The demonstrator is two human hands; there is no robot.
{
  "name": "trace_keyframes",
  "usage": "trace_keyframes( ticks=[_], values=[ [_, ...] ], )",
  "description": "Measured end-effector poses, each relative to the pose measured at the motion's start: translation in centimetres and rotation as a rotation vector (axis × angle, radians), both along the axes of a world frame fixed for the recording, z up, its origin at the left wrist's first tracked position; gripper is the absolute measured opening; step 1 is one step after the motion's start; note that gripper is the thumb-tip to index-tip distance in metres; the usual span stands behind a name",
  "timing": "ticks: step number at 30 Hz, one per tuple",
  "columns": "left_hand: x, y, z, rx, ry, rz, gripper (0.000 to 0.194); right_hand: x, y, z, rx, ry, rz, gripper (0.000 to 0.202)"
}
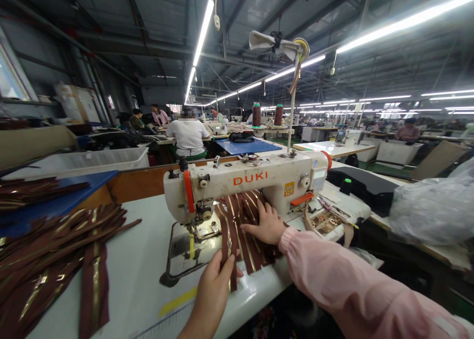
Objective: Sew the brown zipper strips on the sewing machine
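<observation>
My left hand [215, 285] pinches the lower part of a brown zipper [228, 230] with gold teeth, thumb on top. My right hand [269, 224] lies with spread fingers over several more brown zippers [249, 245], side by side under the machine arm. These strips run from beneath the arm of a white sewing machine [244, 181] toward the table's front edge. Left of the held zipper is the machine's presser foot area [196, 230], with a metal plate below it. Part of the zippers is hidden by my right hand.
A heap of brown zippers [55, 260] lies on the table at left. Right of the machine sits a small tray [324, 221] with metal pieces and tools. Thread cones [256, 116] stand behind. A person in a white shirt [188, 134] sits farther back.
</observation>
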State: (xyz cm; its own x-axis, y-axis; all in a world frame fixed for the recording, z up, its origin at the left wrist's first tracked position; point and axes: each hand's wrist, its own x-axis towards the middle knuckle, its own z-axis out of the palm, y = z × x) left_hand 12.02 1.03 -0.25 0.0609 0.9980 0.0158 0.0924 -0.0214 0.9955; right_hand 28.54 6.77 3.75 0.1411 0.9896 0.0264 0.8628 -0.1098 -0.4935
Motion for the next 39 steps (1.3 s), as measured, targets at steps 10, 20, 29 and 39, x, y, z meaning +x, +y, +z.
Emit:
trace_keyframes(
  ticks=[10,20,29,39],
  values=[
    [-0.2,0.2,-0.1,0.010,-0.024,0.014,0.058,-2.6,0.3,-1.0,0.168,-0.138,0.073,0.100],
    [-0.3,0.3,-0.1,-0.020,-0.020,0.026,0.051,-3.3,1.5,-2.6,0.186,-0.233,0.192,0.072],
    [-0.2,0.2,0.0,-0.037,-0.024,0.020,0.056,-0.7,2.5,-2.1,0.143,-0.287,0.200,0.070],
    [-1.4,-2.0,0.4,-0.230,-0.269,-0.019,0.045,-1.6,-4.5,-2.0,0.194,0.440,0.520,0.021]
  ],
)
